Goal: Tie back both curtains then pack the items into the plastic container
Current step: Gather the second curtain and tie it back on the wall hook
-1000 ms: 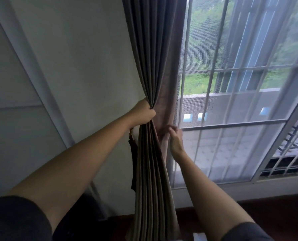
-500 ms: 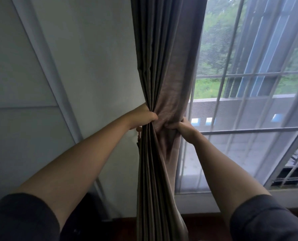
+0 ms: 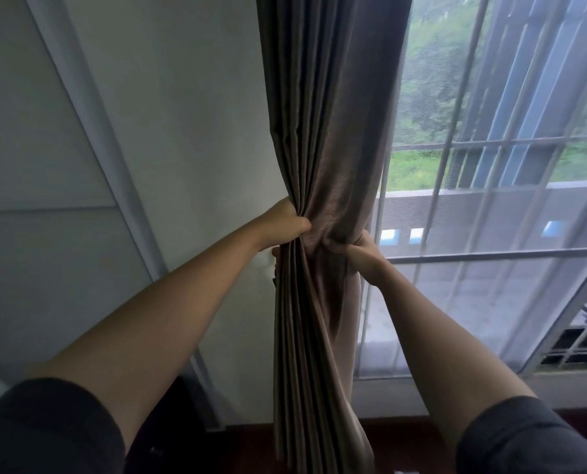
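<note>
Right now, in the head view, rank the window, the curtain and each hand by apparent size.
1. window, largest
2. curtain
3. left hand and right hand: about alike, both partly buried in the folds they grip, so not ranked against each other.

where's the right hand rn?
In the head view, the right hand is just right of centre. It grips the gathered curtain on the edge nearest the window, across from the left hand on the wall side.

No readable writing, no label, brand, number or sign on the curtain point(image 3: 323, 138) above the left hand point(image 3: 287, 224) and right hand point(image 3: 357, 249), none on wall point(image 3: 189, 114) or window point(image 3: 490, 217)
</note>
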